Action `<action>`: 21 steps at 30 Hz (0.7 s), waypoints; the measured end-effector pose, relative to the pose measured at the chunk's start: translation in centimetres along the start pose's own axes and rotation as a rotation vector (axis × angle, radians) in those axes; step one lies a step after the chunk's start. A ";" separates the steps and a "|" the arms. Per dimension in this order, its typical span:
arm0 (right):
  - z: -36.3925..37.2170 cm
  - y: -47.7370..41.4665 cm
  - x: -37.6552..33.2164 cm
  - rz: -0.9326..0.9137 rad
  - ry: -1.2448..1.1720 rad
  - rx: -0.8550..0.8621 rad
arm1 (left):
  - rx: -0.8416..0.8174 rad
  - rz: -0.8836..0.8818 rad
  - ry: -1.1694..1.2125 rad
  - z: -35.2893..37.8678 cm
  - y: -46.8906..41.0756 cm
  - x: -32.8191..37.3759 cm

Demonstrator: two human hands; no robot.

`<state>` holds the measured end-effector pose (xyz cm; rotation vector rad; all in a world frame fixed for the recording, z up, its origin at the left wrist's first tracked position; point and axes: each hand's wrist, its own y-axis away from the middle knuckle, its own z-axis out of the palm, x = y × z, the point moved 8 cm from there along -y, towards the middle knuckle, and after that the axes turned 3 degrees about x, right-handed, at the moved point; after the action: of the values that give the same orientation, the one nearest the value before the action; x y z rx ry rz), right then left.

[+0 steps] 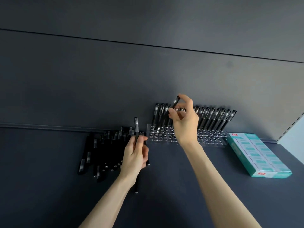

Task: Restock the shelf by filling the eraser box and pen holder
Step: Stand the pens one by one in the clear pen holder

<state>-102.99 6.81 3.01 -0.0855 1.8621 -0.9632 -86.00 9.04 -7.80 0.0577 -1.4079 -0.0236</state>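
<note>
The dark back panel [115,71] fills most of what I see, and below it runs the dark shelf [49,186] that carries everything.

On the right of the shelf I have the teal eraser box [256,153], lying at an angle, its far corner just beside the right end of the clear pen holder [212,139]. The holder sits against the back panel. A row of black pens [213,119] stands in its rear holes, leaning to the right, and many front holes show bare.

Left of the holder a pile of loose black pens [105,150] lies flat on the shelf.

My left hand [134,155] is over the right edge of that pile, fingers curled round one black pen [136,127] held nearly upright, its capped end poking up above the fingertips.

My right hand [185,122] is raised over the left half of the holder. It pinches a second pen [175,102] near its top between thumb and fingertips. That pen slants down to the left, its lower end at the holder's rear holes; whether it is seated in one I cannot tell.
</note>
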 end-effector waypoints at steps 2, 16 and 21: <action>0.8 -0.2 -0.1 -0.043 0.025 -0.016 | -0.010 0.022 0.020 0.2 0.1 0.3; 4.2 0.2 0.6 -0.188 0.222 -0.170 | 0.020 0.056 0.062 -0.3 -0.2 0.6; 4.7 -0.2 0.9 -0.164 0.312 -0.229 | -0.005 0.069 0.067 -0.3 -0.2 0.6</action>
<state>-99.78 3.52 1.61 -0.2408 2.2789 -0.9093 -85.64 8.79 -7.24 0.0059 -1.3421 0.0321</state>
